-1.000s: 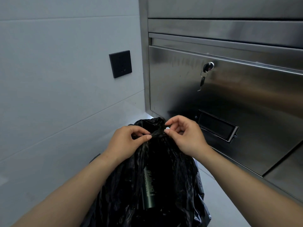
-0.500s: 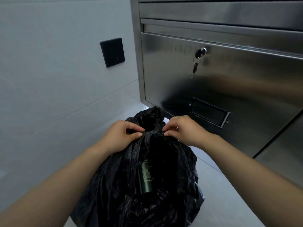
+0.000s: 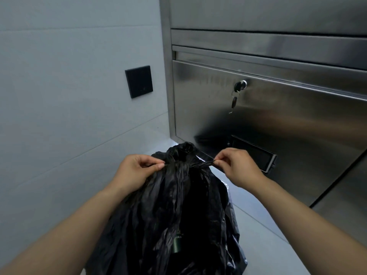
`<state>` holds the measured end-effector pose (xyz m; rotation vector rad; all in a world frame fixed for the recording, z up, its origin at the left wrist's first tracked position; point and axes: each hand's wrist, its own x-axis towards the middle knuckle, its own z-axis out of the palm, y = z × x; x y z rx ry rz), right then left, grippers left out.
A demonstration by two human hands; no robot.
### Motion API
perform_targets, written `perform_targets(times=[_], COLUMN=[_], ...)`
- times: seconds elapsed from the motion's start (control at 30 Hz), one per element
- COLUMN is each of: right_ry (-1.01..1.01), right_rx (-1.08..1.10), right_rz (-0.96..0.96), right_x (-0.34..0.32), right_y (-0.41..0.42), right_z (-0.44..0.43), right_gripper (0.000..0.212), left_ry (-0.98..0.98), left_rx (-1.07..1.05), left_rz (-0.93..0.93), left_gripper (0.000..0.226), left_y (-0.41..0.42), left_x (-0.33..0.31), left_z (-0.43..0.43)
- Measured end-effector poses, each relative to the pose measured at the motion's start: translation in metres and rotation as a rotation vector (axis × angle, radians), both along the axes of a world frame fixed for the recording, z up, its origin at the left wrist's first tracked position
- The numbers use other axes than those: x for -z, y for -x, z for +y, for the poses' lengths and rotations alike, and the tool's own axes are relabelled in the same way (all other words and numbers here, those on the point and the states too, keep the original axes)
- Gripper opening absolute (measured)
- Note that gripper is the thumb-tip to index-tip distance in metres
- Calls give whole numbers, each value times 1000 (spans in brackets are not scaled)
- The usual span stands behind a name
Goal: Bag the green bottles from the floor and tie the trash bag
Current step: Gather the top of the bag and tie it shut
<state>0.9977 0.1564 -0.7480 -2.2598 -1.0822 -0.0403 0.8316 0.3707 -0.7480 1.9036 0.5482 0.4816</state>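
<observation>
A black trash bag stands in front of me, its neck gathered into a bunch at the top. My left hand pinches a twisted strand of the bag on the left of the neck. My right hand pinches the other strand, stretched out to the right. A dark green bottle shows through a gap low in the bag; only its end is visible.
A stainless steel cabinet rises on the right, with a key hanging from its lock and a recessed handle just behind my right hand. A grey tiled wall with a black switch plate is on the left.
My hands have moved apart, drawing the two strands of the bag's neck out sideways and tightening it. The bottle shows less through the bag than before.
</observation>
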Motion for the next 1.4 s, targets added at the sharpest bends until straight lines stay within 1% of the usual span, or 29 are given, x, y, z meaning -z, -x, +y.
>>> perform_targets(times=[0.07, 0.13, 0.2, 0.3, 0.33, 0.4, 0.47, 0.57, 0.67, 0.7, 0.77, 0.8, 0.83, 0.93, 1.03, 1.1, 1.17, 1.27, 1.33, 1.4], right_ry=[-6, -61, -140, -262, -296, -341, -362, -369, -386, -393, -395, -389, -381, -396, -389, -309, -183, -92, -58, -27], right_rx=[35, 70, 63, -44, -73, -110, -142, -187, -233, -247, -274, -287, -298, -295, -249, -206, -183, -192, -196, -161], right_rz=[23, 110, 283, 567, 620, 666, 666, 628, 604, 609, 617, 618, 621, 640, 673, 694, 699, 688, 615, 457], right_x=[1, 1, 0, -8, -11, -15, -18, -20, -20, -20, -20, -20, -21, -24, -24, -19, -16, -16, -17, -16], right_y=[-1, 3, 10, 19, 22, 26, 30, 35, 38, 39, 41, 42, 43, 40, 31, 26, 24, 26, 29, 33], right_z=[-2, 0, 3, 6, 7, 11, 16, 22, 24, 24, 24, 25, 24, 20, 12, 6, 2, 2, 7, 14], right_gripper=[8, 9, 9, 9, 9, 6, 4, 11, 14, 14, 16, 17, 17, 14, 4, 5, 5, 15, 24, 24], left_ry=[22, 38, 19, 54, 72, 31, -50, -220, -294, -317, -410, -456, -487, -484, -474, -485, -490, -504, -516, -527], left_rx=[-5, -21, -50, -46, -26, 10, 62, 166, 217, 213, 189, 185, 193, 225, 189, 175, 160, 140, 126, 113], left_rz=[-9, -26, -30, -53, -55, -53, -56, 11, 23, 25, 46, 52, 55, 60, 91, 102, 105, 115, 127, 123], left_gripper=[31, 28, 21, 13, 13, 16, 20, 23, 14, 17, 35, 40, 39, 24, 22, 19, 16, 14, 14, 14], left_y=[2, 4, 4, 2, 1, -2, -6, -15, -18, -18, -19, -20, -21, -23, -21, -20, -19, -18, -19, -20], left_x=[0, -1, -1, -7, -11, -17, -22, -24, -21, -19, -14, -12, -10, -5, -2, 1, 4, 7, 8, 8], left_z=[4, 6, 6, 6, 4, -2, -11, -25, -32, -34, -37, -39, -40, -39, -32, -30, -31, -31, -31, -32])
